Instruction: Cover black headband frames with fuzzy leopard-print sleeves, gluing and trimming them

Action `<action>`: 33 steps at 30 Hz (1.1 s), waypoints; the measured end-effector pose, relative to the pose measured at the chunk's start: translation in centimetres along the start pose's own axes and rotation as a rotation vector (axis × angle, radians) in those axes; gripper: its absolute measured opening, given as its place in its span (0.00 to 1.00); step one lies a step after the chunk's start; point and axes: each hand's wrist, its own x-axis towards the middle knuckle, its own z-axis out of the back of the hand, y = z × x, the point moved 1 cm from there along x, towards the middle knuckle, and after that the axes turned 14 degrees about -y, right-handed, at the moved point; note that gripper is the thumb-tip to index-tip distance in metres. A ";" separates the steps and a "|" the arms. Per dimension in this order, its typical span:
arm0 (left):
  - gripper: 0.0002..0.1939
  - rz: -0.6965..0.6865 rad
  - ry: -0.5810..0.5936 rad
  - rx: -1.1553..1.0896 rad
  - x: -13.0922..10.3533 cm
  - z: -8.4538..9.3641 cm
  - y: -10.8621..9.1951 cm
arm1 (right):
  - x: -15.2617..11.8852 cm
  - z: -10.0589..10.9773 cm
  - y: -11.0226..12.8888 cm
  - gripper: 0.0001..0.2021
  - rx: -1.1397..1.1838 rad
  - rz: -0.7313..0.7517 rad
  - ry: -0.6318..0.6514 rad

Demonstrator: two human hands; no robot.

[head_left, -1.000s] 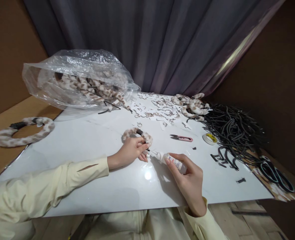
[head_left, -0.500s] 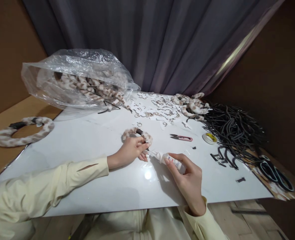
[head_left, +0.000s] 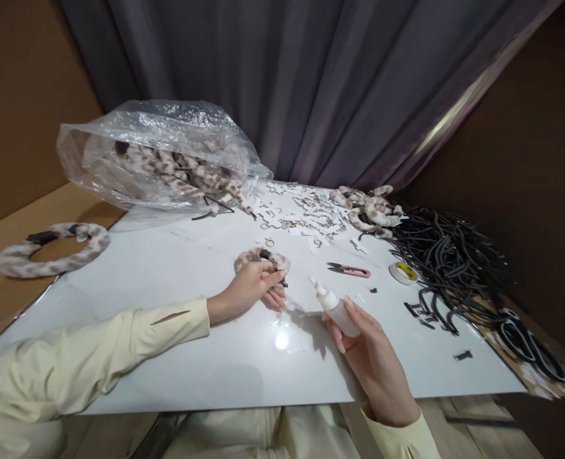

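Over the middle of the white table, my left hand [head_left: 254,285] is closed on a small furry ring [head_left: 250,256], white with brown spots, with a dark band at its top. A short black end sticks out beside my fingertips. To the right, my right hand [head_left: 371,347] grips a small white bottle [head_left: 342,313], its narrow nozzle tilted up and to the left. The nozzle is apart from the ring.
A clear plastic bag [head_left: 168,115] of furry pieces stands at the back left, a larger furry ring [head_left: 53,264] at the left edge. Rightward lie pink snips [head_left: 349,270], a tape roll [head_left: 403,273], black cords [head_left: 447,255] and scissors [head_left: 531,344]. Metal clasps [head_left: 306,217] are scattered behind.
My right hand has drawn the bottle away from the ring, to the right, and turned its nozzle upward. My left hand keeps its hold. The view has shifted slightly.
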 end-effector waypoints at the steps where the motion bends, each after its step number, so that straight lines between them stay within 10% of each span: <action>1: 0.18 0.001 0.001 -0.010 0.0 0.0 0.0 | 0.0 -0.3 0.0 0.15 0.045 -0.083 0.032; 5: 0.19 0.000 0.003 -0.019 0.1 0.1 0.1 | -0.4 -1.1 -0.3 0.17 0.155 -0.303 0.112; 13: 0.19 -0.046 -0.037 -0.017 -0.2 0.0 -0.3 | -1.9 -0.4 -0.7 0.13 0.021 -0.162 0.315; 20: 0.16 -0.309 -0.124 0.037 -2.1 -0.4 -2.3 | -2.2 -1.1 -2.5 0.18 -0.207 0.352 0.042; 33: 0.10 -0.549 -0.137 0.209 -3.7 -0.3 -4.1 | -2.5 -1.3 -2.7 0.15 -0.231 0.411 0.074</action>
